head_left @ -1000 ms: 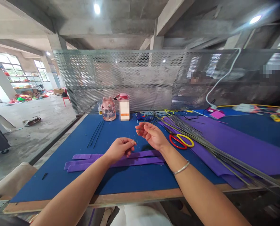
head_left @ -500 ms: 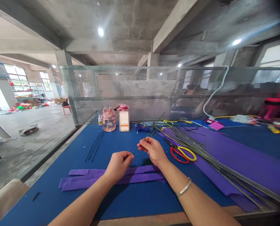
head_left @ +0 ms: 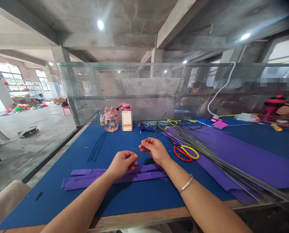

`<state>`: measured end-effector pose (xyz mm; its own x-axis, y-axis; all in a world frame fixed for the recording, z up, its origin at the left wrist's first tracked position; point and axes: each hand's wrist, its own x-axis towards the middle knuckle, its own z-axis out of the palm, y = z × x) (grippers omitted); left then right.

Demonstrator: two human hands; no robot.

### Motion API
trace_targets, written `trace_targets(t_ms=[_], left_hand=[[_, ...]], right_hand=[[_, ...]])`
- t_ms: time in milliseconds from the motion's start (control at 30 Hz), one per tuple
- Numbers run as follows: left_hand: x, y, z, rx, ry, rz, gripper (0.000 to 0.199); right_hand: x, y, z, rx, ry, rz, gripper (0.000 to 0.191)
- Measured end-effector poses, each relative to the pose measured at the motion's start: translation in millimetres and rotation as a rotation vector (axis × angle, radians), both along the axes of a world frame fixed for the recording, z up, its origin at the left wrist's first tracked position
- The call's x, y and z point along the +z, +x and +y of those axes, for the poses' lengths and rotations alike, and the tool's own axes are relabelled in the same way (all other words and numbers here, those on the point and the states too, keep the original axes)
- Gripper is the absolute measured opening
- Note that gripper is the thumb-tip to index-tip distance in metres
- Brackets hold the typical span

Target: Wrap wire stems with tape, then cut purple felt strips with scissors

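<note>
My right hand (head_left: pixel 153 149) pinches a thin dark green wire (head_left: pixel 147 134) above the middle of the blue table. Just to its left and a little lower, my left hand (head_left: pixel 124 162) has thumb and fingers pressed together; the wire's lower end runs toward these fingertips, and whether they grip it is too small to tell. Beneath both hands lie folded purple strips (head_left: pixel 86 182). Three dark wires (head_left: pixel 96 147) rest on the table at the left. Scissors with red and yellow handles (head_left: pixel 190 152) lie right of my right hand, beside a long bundle of wires (head_left: pixel 214 161).
Purple sheets (head_left: pixel 241 155) lie under the wire bundle. A pink bottle (head_left: pixel 110 121), a box (head_left: pixel 127 121) and a blue tool (head_left: pixel 145 127) stand or lie along the back. Behind them rises a perforated metal screen (head_left: pixel 120 87). Another person's hand (head_left: pixel 284 110) shows at far right.
My left hand's fingertips have come closer to the wire below my right hand. The view has shifted slightly, and the table appears a little higher.
</note>
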<state>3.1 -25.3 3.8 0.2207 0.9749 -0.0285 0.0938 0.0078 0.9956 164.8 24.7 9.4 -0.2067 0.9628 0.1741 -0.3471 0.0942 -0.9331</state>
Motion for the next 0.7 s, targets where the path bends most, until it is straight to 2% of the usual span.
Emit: trace_targets(t_ms=[133, 333, 400, 567, 633, 700], left_hand=[[-4.2, 0, 2, 0.012, 0.061, 0.069, 0.033], [-0.2, -3, 0, -0.123, -0.112, -0.157, 0.036], [3.2, -3, -1, -0.144, -0.166, -0.195, 0.039], [6.7, -5, 2, -0.089, -0.365, -0.241, 0.055], [5.2, -6, 3, -0.099, -0.372, -0.228, 0.054], [3.2, -6, 4, -0.11, -0.302, -0.213, 0.045]], right_hand=[[-1.7, -2, 0, 0.001, -0.004, -0.007, 0.028], [5.8, 9, 1, 0.189, -0.011, 0.063, 0.029], [6.8, 12, 3, 0.159, 0.017, 0.053, 0.026], [7.2, 16, 8, 0.059, 0.003, 0.106, 0.026], [7.4, 16, 8, 0.054, 0.0, 0.1, 0.027], [7.0, 15, 7, 0.042, 0.011, 0.067, 0.026]])
